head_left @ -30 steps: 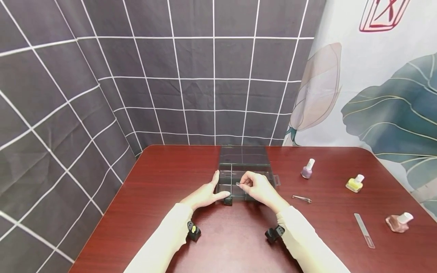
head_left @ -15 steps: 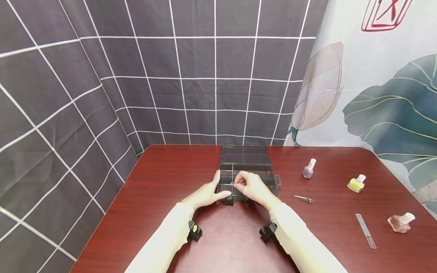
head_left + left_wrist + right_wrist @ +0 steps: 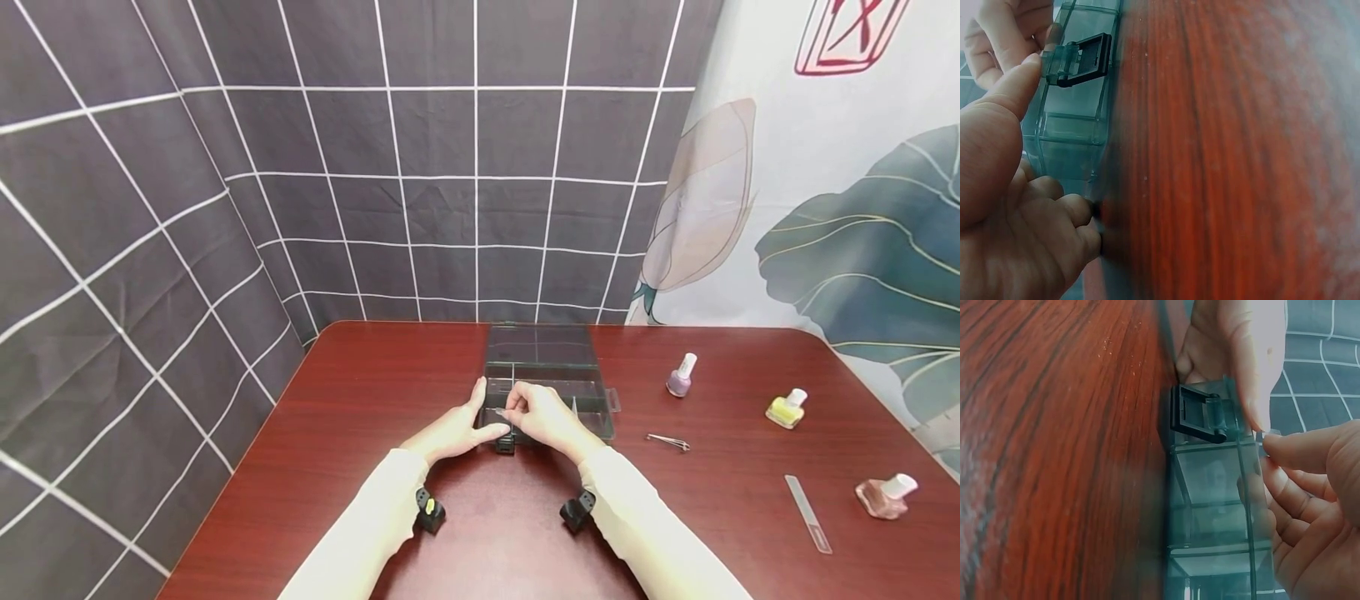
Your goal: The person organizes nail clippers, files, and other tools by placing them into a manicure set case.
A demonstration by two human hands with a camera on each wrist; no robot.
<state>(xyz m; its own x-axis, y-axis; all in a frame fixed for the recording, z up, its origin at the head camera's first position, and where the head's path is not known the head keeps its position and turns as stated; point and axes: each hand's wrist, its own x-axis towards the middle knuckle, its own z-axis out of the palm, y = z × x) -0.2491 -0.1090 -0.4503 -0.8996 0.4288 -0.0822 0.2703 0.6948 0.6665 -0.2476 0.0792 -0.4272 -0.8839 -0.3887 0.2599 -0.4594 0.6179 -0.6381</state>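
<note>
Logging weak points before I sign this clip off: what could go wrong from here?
The small clear piece pinched by the right hand could slip and drop into the compartment box. The left hand is very close, so the two might bump. If the left hand eases off the near-left corner, the box may shift on the table.
</note>
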